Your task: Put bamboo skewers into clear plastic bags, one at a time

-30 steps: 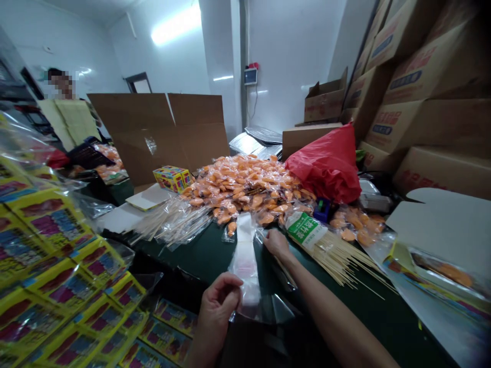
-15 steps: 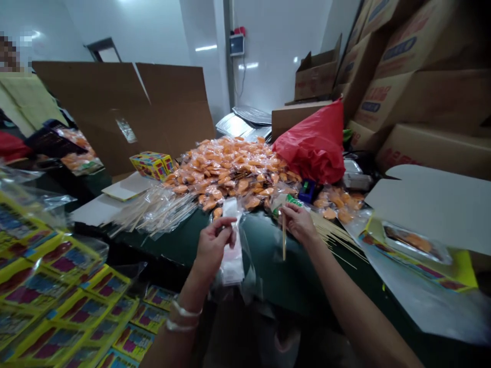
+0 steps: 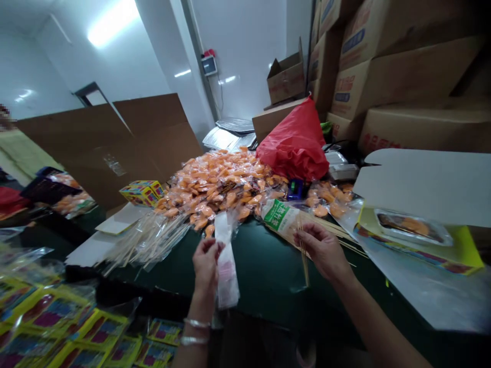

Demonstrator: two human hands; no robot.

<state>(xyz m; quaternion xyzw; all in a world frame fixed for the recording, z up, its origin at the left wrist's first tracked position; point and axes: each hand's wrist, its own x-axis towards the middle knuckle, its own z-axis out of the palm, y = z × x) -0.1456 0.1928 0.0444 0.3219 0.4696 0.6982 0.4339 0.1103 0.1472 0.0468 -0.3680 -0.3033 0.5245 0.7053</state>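
My right hand [image 3: 324, 250] pinches a few thin bamboo skewers [image 3: 305, 263], which point down over the dark green tabletop. Just behind it lies a clear packet of skewers with a green label [image 3: 279, 214], loose skewer ends spilling out to the right. My left hand [image 3: 206, 263], fingers curled and thumb pressed to the forefinger, is at the left edge of a stack of narrow white plastic bags [image 3: 227, 278]. Whether a bag is between those fingertips I cannot make out. Beyond both hands rises a heap of small orange pieces in clear wrappers [image 3: 218, 184].
Bagged skewers [image 3: 148, 237] and a colourful box [image 3: 141, 193] lie left of the heap. A red bag [image 3: 293, 143] stands behind. On the right, an open yellow box [image 3: 418, 240] holds a foil tray. Yellow packs [image 3: 53, 312] fill the lower left. Cartons [image 3: 402, 76] are stacked behind.
The view has tilted and shifted. My right hand, with the skewers, has moved right and down, uncovering the green label. My left hand has drawn slightly left across the white bags.
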